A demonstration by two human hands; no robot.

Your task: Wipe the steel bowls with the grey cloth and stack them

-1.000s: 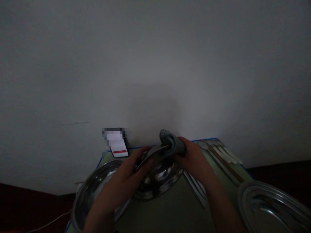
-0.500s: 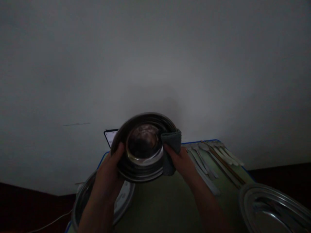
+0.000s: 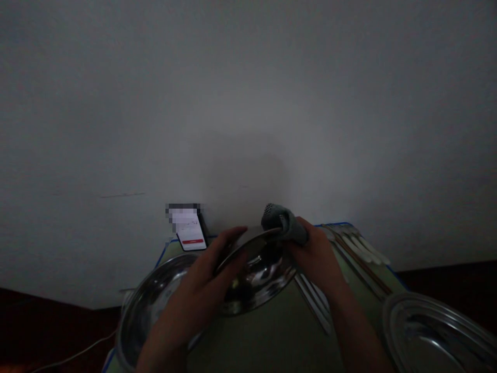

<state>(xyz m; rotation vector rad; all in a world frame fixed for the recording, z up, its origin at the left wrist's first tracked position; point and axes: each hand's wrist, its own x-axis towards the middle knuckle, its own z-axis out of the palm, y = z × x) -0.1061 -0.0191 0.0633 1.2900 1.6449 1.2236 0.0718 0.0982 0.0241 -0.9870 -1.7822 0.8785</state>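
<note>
A shiny metal bowl (image 3: 258,282) is held tilted above the table, its inside partly facing me. My left hand (image 3: 212,280) grips its left rim, thumb over the inside and fingers behind. At the upper right rim, my right hand (image 3: 310,251) is closed on a grey-green cloth (image 3: 285,223), which is folded over the bowl's edge. Below my left forearm stands a larger metal basin (image 3: 134,316), partly covered by the arm. Several pieces of metal cutlery (image 3: 316,300) lie under and beside my right hand.
A phone (image 3: 190,228) leans against the wall (image 3: 248,93) at the table's back left. Wooden chopsticks (image 3: 361,261) and white-handled utensils (image 3: 367,248) lie at the back right. Stacked oval metal trays (image 3: 396,331) sit at the front right of the green table (image 3: 272,342).
The bowl has come down and turned, now showing its inside instead of its underside. My right hand has shifted right with the cloth, now wrapped over the rim. More of the phone shows.
</note>
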